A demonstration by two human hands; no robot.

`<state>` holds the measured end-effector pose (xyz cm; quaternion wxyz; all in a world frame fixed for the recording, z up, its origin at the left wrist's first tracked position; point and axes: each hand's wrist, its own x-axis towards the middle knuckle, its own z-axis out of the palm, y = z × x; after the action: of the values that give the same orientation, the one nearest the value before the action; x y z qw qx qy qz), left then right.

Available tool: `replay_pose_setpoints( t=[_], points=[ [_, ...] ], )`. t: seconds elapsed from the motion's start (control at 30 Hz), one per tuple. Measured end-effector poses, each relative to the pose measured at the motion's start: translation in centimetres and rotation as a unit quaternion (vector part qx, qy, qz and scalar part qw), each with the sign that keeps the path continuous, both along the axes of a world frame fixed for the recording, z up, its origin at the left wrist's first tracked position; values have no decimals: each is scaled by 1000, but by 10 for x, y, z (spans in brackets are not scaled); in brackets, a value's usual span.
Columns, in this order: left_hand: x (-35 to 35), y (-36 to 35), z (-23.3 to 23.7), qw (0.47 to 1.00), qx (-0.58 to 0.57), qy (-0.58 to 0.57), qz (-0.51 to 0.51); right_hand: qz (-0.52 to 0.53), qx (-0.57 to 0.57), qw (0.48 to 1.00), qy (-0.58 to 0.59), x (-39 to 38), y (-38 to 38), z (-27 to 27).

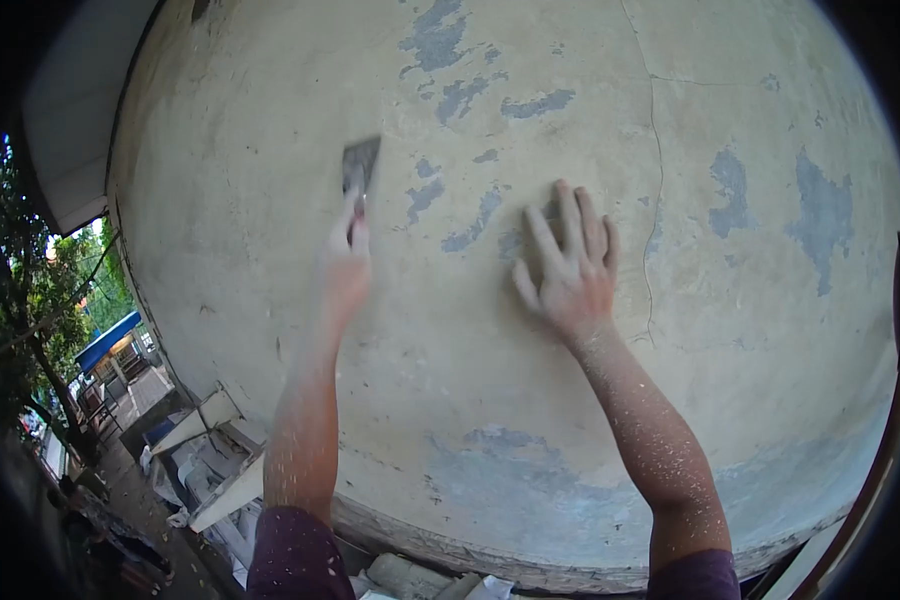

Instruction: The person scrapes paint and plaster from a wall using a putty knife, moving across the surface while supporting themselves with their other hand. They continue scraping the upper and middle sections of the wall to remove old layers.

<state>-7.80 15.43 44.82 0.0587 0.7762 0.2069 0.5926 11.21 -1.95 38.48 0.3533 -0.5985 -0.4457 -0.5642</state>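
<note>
While the L hand (349, 262) was closed round the scraper (360, 162), well L of the long crack (653, 115), the R hand (577, 278) lay open, fingers spread on the wall (230, 250), just L of the crack. Step in hand, prob.: a scraping stroke; blur hid whether the blade touched. Another stroke would've called for a low blade angle w/ steady R-hand support. Grey patches (822, 215) flanked the crack; trees (40, 345) stood far L of it, outdoors.

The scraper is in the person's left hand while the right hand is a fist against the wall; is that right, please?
Not quite: the head view shows the right hand open against the wall; the scraper is in the left hand.
</note>
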Motion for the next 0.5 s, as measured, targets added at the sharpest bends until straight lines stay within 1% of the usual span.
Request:
replay_pose_setpoints(
  t=[0.03,0.07,0.1,0.13,0.17,0.2,0.23,0.27,0.3,0.33,0.37,0.4,0.43,0.47,0.5],
  points=[
    [-4,-15,-44,999,-42,32,-14,-28,8,999,19,7,-17,3],
    [-6,-31,-59,995,-77,65,-26,-54,22,998,39,16,-27,6],
    [2,-29,-44,995,-69,64,-24,-62,13,998,12,28,-29,4],
    [16,-20,-15,999,-26,25,-28,-62,16,998,6,28,-28,3],
    [34,-17,29,999,24,-22,-33,-57,-3,998,11,28,-27,7],
    [44,-6,83,995,92,-33,7,-52,-24,998,24,25,-25,7],
    [51,-6,136,992,116,-35,24,-64,-30,997,32,23,-25,8],
    [56,2,185,989,132,-40,46,-67,-30,997,29,23,-24,11],
    [55,-4,221,995,88,-30,27,-78,-36,996,29,24,-25,13],
    [57,-6,228,996,83,-33,22,-90,-45,995,29,24,-26,16],
    [59,-7,230,994,91,-16,49,-95,-51,994,25,27,-27,25],
    [60,-4,223,993,93,0,79,-101,-31,994,0,32,-26,44],
    [59,-7,192,994,83,-24,70,-104,-9,994,-28,37,-24,64],
    [56,-15,148,994,76,-54,60,-129,-4,990,-51,43,-21,86],
    [54,-13,107,994,78,-59,54,-156,1,985,-77,47,-19,108]
  ],
)
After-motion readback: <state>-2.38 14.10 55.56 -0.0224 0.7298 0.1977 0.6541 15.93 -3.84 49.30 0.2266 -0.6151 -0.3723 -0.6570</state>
